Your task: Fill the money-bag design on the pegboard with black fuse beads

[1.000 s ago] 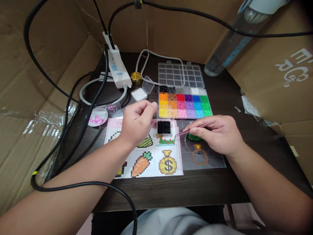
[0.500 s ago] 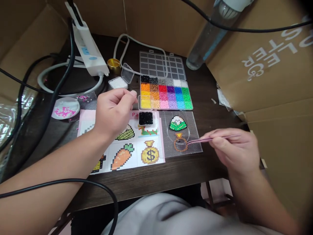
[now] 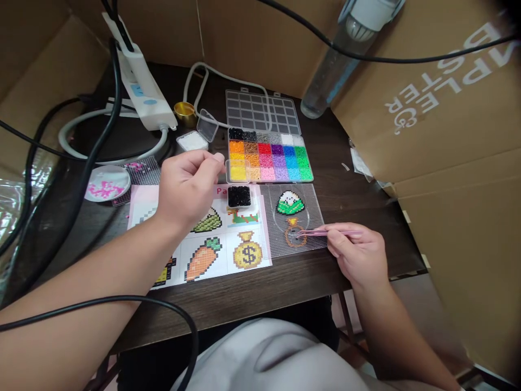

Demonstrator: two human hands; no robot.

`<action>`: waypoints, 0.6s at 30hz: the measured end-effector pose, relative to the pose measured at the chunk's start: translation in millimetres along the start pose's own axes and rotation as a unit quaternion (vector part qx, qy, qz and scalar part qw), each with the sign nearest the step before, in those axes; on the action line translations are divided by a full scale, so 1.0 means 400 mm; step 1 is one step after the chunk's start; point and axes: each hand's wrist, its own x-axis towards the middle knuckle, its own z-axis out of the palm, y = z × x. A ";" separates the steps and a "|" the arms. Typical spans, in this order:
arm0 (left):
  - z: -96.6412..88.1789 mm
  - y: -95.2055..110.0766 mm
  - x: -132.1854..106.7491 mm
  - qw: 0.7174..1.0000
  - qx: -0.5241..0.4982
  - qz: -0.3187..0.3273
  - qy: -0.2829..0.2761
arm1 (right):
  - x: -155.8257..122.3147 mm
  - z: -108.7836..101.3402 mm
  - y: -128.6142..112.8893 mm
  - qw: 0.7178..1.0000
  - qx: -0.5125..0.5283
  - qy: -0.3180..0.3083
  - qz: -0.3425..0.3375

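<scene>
My right hand [image 3: 360,255] is closed around pink tweezers [image 3: 334,233]. Their tips are over a brown bead ring [image 3: 286,237] with a small yellow piece above it, on a clear pegboard [image 3: 313,217]. Behind the ring sits a finished-looking green, white and black rice-ball figure [image 3: 290,202]. My left hand [image 3: 189,184] is closed, its thumb and finger pinched at the open lid of a small clear box of black beads [image 3: 239,196]. That box is over a printed pattern sheet [image 3: 226,266]. Whether the tweezers grip a bead is too small to tell.
Behind the sheet lies a sectioned bead case [image 3: 272,157] with its clear lid [image 3: 262,111] open. To the left are a box of white beads [image 3: 192,142], a gold cup [image 3: 185,113], a dish of pink beads [image 3: 106,183] and a power strip [image 3: 146,92]. Cardboard walls surround the table.
The tweezers' tips have moved left from the ring's right edge to over its inside, my right hand following. My left hand keeps its pinch at the box lid. The whole view has shifted slightly.
</scene>
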 end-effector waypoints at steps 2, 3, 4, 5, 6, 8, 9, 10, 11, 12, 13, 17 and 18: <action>0.001 0.001 -0.001 1.000 0.002 -0.004 0.000 | -0.001 -0.001 0.000 1.000 0.012 0.005 -0.007; 0.001 0.002 -0.001 1.000 0.003 -0.006 -0.001 | -0.002 -0.001 0.000 1.000 0.018 0.008 -0.010; 0.001 0.003 -0.001 1.000 0.005 -0.007 -0.002 | -0.003 -0.002 0.001 1.000 0.022 0.009 -0.013; 0.001 0.003 -0.001 1.000 0.006 -0.009 -0.003 | -0.004 -0.002 0.002 1.000 0.023 0.008 -0.016; 0.001 0.003 -0.001 1.000 0.007 -0.010 -0.003 | -0.005 -0.003 0.004 1.000 0.020 0.006 -0.020; 0.000 0.003 0.000 1.000 0.008 -0.011 -0.003 | -0.006 -0.006 0.009 1.000 0.011 0.002 -0.027; 0.000 0.003 0.001 1.000 0.010 -0.010 -0.003 | -0.006 -0.007 0.011 1.000 0.005 0.001 -0.028; 0.000 0.002 0.002 1.000 0.011 -0.009 -0.001 | -0.006 -0.007 0.012 1.000 -0.003 0.001 -0.029; -0.001 0.002 0.002 1.000 0.014 -0.010 0.000 | -0.005 -0.008 0.013 0.999 -0.014 0.003 -0.030; -0.001 0.002 0.003 1.000 0.016 -0.012 0.001 | -0.004 -0.007 0.013 0.999 -0.027 0.005 -0.032; 0.000 0.002 0.003 1.000 0.018 -0.016 0.003 | -0.003 -0.006 0.013 0.999 -0.041 0.009 -0.034; 0.003 0.005 0.001 0.999 0.026 -0.022 0.011 | -0.002 -0.001 0.006 0.996 -0.076 0.016 -0.039; 0.004 0.006 0.001 0.999 0.026 -0.020 0.012 | -0.002 -0.001 0.005 0.996 -0.077 0.015 -0.038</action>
